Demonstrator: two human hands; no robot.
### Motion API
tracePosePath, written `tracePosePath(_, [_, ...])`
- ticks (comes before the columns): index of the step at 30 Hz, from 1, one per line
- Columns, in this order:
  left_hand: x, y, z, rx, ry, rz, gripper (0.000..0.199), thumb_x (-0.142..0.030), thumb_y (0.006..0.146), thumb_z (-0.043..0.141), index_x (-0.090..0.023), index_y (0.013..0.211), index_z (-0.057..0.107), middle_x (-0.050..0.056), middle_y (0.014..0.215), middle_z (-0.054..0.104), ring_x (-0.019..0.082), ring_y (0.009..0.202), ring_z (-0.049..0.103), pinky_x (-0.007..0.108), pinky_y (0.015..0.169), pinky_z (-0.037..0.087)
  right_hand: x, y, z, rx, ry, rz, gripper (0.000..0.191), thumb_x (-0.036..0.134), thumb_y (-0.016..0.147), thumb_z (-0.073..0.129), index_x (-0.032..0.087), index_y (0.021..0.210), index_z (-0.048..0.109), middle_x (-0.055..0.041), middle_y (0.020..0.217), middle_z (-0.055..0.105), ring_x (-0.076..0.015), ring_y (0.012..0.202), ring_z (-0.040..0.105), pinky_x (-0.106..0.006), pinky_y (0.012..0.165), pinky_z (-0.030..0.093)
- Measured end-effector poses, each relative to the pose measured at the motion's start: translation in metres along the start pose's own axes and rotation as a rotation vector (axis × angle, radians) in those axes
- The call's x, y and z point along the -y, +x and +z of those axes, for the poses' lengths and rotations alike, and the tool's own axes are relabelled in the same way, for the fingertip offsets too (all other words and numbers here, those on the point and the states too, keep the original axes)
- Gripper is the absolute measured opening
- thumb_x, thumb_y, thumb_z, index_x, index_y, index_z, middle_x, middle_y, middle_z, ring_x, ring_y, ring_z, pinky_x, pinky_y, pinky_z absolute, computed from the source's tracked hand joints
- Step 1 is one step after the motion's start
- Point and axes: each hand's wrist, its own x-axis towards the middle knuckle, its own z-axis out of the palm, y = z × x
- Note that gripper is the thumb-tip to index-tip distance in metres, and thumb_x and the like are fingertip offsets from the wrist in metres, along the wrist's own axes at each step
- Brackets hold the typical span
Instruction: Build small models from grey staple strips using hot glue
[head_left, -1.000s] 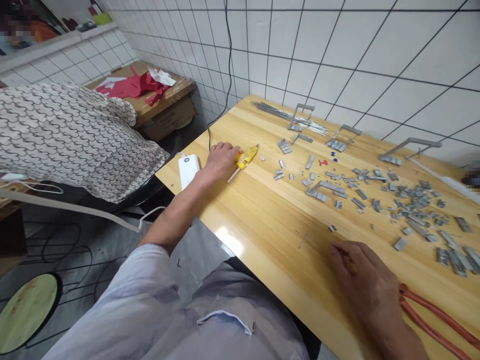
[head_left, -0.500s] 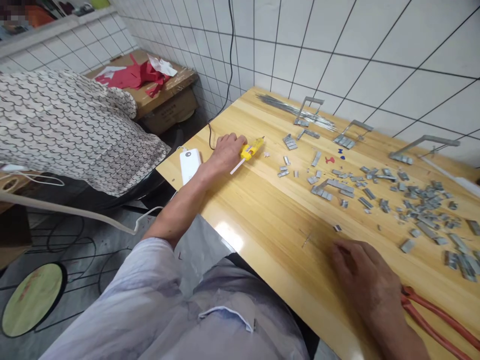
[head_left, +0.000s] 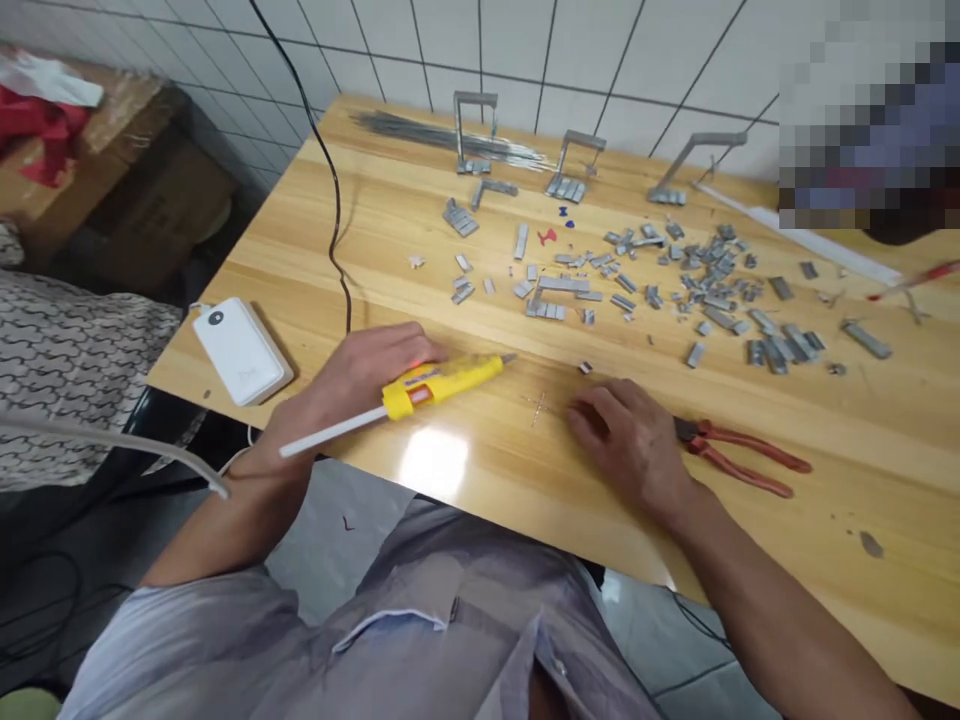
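Observation:
My left hand point(head_left: 382, 365) is closed around the grip of a yellow hot glue gun point(head_left: 450, 382). A white glue stick point(head_left: 330, 432) sticks out of the gun's back, and its nozzle points right over the table. My right hand point(head_left: 626, 435) rests on the wood with its fingers curled and thumb drawn in. Just left of its fingertips lies a small cross of thin wires point(head_left: 538, 406); whether the fingers grip a wire end is hidden. A small dark-and-white piece point(head_left: 585, 368) sits just beyond that hand. Red-handled pliers point(head_left: 742, 455) lie to its right.
Grey metal bits point(head_left: 712, 265) are scattered across the table point(head_left: 300, 230). Bracket-like metal frames point(head_left: 577, 165) and a bundle of thin rods point(head_left: 442, 140) stand or lie near the tiled wall. A white power bank point(head_left: 244, 350) and black cord point(head_left: 334, 200) are at left. A blurred-out patch covers the upper right.
My left hand has brought the glue gun from the table's far left side toward the right hand, its nozzle now pointing at the wires. The view has turned right.

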Motion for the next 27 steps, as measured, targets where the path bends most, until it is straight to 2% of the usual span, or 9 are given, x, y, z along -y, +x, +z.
tracePosePath(2, [-0.008, 0.003, 0.009, 0.11, -0.012, -0.046, 0.031, -0.037, 0.113, 0.042, -0.018, 0.107, 0.065, 0.005, 0.088, 0.066, 0.017, 0.079, 0.063, 0.029, 0.07, 0.047, 0.004, 0.001, 0.002, 0.005, -0.003, -0.009, 0.009, 0.018, 0.099, 0.062, 0.017, 0.093, 0.07, -0.0074, 0.084, 0.071, -0.0226, 0.08, 0.065, -0.033, 0.072, 0.049])
tracePosePath(5, [-0.014, 0.006, 0.02, 0.18, -0.037, -0.054, 0.034, -0.039, 0.112, 0.043, -0.017, 0.104, 0.067, 0.006, 0.087, 0.067, 0.017, 0.078, 0.064, 0.028, 0.07, 0.048, 0.009, 0.001, 0.004, 0.006, 0.002, -0.015, 0.012, 0.016, 0.099, 0.06, 0.018, 0.091, 0.07, -0.0064, 0.083, 0.071, -0.0216, 0.079, 0.064, -0.033, 0.072, 0.047])
tracePosePath(10, [-0.017, 0.007, 0.034, 0.205, -0.064, -0.044, 0.029, -0.034, 0.11, 0.048, -0.015, 0.106, 0.069, 0.007, 0.089, 0.069, 0.018, 0.079, 0.067, 0.028, 0.069, 0.05, 0.013, 0.0, 0.006, 0.005, 0.017, -0.015, 0.014, 0.016, 0.1, 0.059, 0.018, 0.09, 0.069, -0.0057, 0.085, 0.072, -0.0202, 0.079, 0.064, -0.032, 0.071, 0.045])
tracePosePath(16, [-0.021, 0.006, 0.04, 0.253, -0.083, -0.064, 0.028, -0.035, 0.111, 0.047, -0.016, 0.112, 0.068, 0.008, 0.094, 0.071, 0.019, 0.085, 0.07, 0.028, 0.073, 0.053, 0.013, -0.003, 0.01, 0.018, 0.014, 0.002, 0.016, 0.018, 0.101, 0.059, 0.019, 0.089, 0.069, -0.0051, 0.083, 0.071, -0.0193, 0.076, 0.062, -0.032, 0.069, 0.041])
tracePosePath(22, [-0.021, 0.002, 0.046, 0.246, -0.072, -0.046, 0.031, -0.034, 0.111, 0.045, -0.017, 0.095, 0.065, 0.007, 0.088, 0.069, 0.018, 0.077, 0.065, 0.028, 0.067, 0.05, 0.012, -0.004, 0.013, 0.028, 0.028, 0.005, 0.018, 0.019, 0.103, 0.056, 0.019, 0.089, 0.068, -0.0052, 0.083, 0.071, -0.0191, 0.078, 0.061, -0.032, 0.071, 0.041])
tracePosePath(27, [-0.022, 0.001, 0.047, 0.275, -0.076, -0.056, 0.034, -0.038, 0.112, 0.042, -0.017, 0.095, 0.063, 0.008, 0.09, 0.07, 0.018, 0.08, 0.066, 0.029, 0.07, 0.051, 0.013, -0.003, 0.011, 0.064, 0.013, 0.023, 0.024, 0.02, 0.106, 0.052, 0.019, 0.088, 0.068, -0.0055, 0.084, 0.07, -0.019, 0.078, 0.061, -0.033, 0.07, 0.041])
